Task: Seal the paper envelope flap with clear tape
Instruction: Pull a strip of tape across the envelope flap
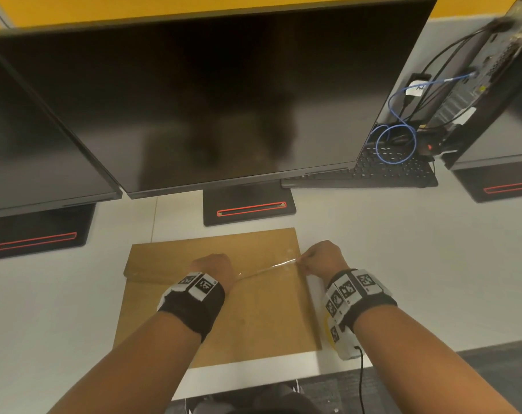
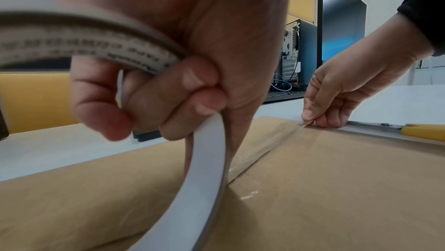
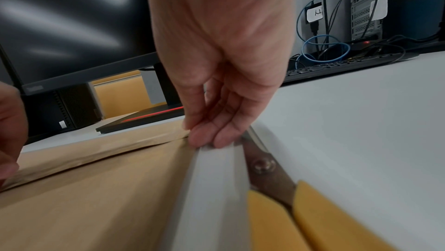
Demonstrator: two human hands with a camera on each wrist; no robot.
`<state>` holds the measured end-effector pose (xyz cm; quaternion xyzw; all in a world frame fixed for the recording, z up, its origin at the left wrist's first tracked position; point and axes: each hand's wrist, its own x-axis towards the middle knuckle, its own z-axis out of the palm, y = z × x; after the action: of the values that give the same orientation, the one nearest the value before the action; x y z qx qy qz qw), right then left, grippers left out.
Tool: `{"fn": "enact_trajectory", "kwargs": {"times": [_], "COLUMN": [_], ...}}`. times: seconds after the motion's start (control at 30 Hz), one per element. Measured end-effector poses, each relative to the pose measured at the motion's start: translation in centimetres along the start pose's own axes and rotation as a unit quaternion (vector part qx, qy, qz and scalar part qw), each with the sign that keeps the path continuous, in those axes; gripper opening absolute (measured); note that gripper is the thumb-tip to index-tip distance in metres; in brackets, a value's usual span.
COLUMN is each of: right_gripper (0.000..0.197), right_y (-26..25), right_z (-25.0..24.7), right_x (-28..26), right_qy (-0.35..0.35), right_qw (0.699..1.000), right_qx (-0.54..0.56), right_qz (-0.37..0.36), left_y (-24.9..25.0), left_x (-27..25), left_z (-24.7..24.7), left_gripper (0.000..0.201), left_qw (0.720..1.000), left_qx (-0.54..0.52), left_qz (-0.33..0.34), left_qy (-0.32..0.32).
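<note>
Now your left hand (image 1: 213, 268) grips the tape roll (image 2: 96, 49) mid-frame, and your right hand (image 1: 322, 258) pinches the clear tape (image 1: 268, 268) end at the envelope (image 1: 218, 309) right edge; the shiny strip stretches sideways between them, along the brown flap (image 1: 194, 255) edge

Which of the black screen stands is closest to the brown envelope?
The middle stand, under the big centre monitor. It sits just behind the envelope; the left stand and right stand lie farther off to the sides.

Dark monitors (image 1: 212, 94) stand on a white desk (image 1: 418, 264) — beside them a keyboard (image 1: 382, 171), yellow-handled scissors (image 3: 277, 184).
</note>
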<state>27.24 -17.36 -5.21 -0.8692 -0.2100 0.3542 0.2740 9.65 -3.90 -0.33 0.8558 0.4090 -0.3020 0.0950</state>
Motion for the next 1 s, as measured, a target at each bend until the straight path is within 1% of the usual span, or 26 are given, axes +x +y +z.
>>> {"fn": "enact_trajectory", "kwargs": {"times": [0.17,0.33,0.5,0.63,0.77,0.87,1.0], "right_gripper": [0.013,0.027,0.017,0.011,0.024,0.031,0.014], "right_y": [-0.2,-0.7,-1.0,-1.1,-1.1,-0.7,-0.8], "right_z": [0.0,-0.2,0.0,0.5,0.5,0.4,0.7], "right_x": [0.0,0.2,0.4,0.8,1.1,1.1,0.9], "right_qy": [-0.001,-0.005,0.002,0.009,0.010,0.034,0.040], "right_qw": [1.000,1.000,0.998,0.996,0.993,0.991,0.996], "right_qx": [0.008,-0.015,-0.053,-0.087,-0.117,-0.126,-0.071], "right_qz": [0.022,0.024,0.024,0.020,0.025,0.018,0.021], "left_y": [0.7,1.0,1.1,1.2,1.3,1.2,1.2], "left_x": [-0.1,-0.3,-0.4,-0.2,0.0,0.1,0.2], "left_z": [-0.2,-0.3,-0.5,-0.6,-0.7,-0.7,-0.6], "left_gripper": [0.024,0.024,0.025,0.024,0.025,0.024,0.024], "left_qw": [1.000,1.000,1.000,1.000,1.000,1.000,1.000], "left_qx": [0.017,0.025,0.017,0.014,0.009,0.009,0.005], "left_qz": [-0.009,-0.001,0.008,0.010,0.011,0.011,0.004], "left_qy": [-0.005,0.001,0.008,0.000,-0.006,-0.007,-0.012]}}
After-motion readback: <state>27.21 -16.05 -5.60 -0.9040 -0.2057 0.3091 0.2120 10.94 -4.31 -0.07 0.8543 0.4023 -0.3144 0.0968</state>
